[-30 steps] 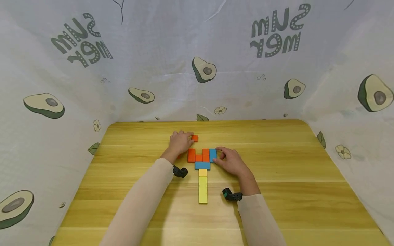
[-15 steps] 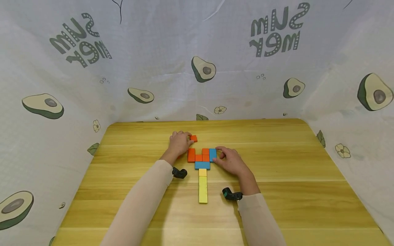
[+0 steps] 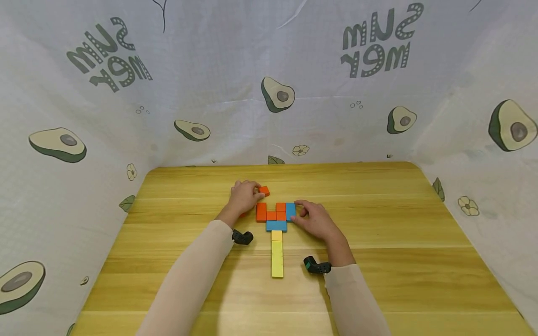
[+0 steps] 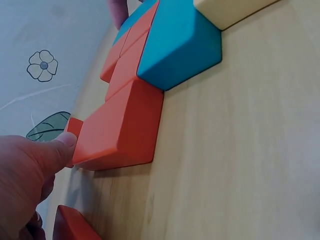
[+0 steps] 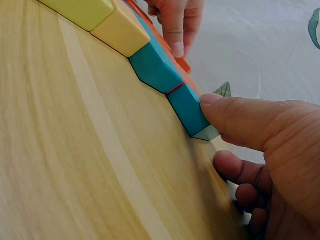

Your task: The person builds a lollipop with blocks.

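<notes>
My left hand (image 3: 244,196) pinches a small orange-red square block (image 3: 264,190) between thumb and index finger, a little beyond the block arrangement. My right hand (image 3: 316,219) is at the arrangement's right side, thumb and index finger at the near and far parts of an upright blue block (image 3: 291,212). Left of that lie small orange blocks (image 3: 280,216) and a longer orange-red block (image 3: 261,212). Below them lies a crosswise blue block (image 3: 276,226), followed by a pale orange block (image 3: 277,235) and a long yellow block (image 3: 277,259). The right index fingertip is hidden in the right wrist view.
Another orange-red block (image 4: 72,226) lies by my left hand, mostly hidden under the wrist in the head view. Everything rests on a wood-grain table (image 3: 378,280). A white avocado-print sheet (image 3: 235,60) hangs behind and at both sides.
My left hand has drawn the small orange-red block slightly left and toward me, and the block has turned a little. The right hand and the arranged blocks stay put.
</notes>
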The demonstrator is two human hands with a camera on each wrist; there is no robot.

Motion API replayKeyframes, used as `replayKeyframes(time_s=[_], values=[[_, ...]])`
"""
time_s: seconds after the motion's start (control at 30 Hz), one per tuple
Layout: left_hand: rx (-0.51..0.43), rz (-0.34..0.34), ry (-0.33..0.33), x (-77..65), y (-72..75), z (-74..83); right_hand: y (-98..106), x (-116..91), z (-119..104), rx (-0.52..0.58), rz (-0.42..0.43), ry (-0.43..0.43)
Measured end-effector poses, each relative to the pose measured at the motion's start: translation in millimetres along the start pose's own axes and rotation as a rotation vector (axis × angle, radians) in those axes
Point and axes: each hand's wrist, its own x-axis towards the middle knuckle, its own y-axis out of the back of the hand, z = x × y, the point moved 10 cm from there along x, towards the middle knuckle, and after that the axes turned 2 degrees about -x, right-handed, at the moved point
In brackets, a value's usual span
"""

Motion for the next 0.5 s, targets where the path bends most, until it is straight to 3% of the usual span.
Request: replayKeyframes(time_s=[0.5], values=[[-0.125,-0.043,-0.119,-11.1,1.5,12.5,0,0,0,-0.003,-0.006,-0.014]])
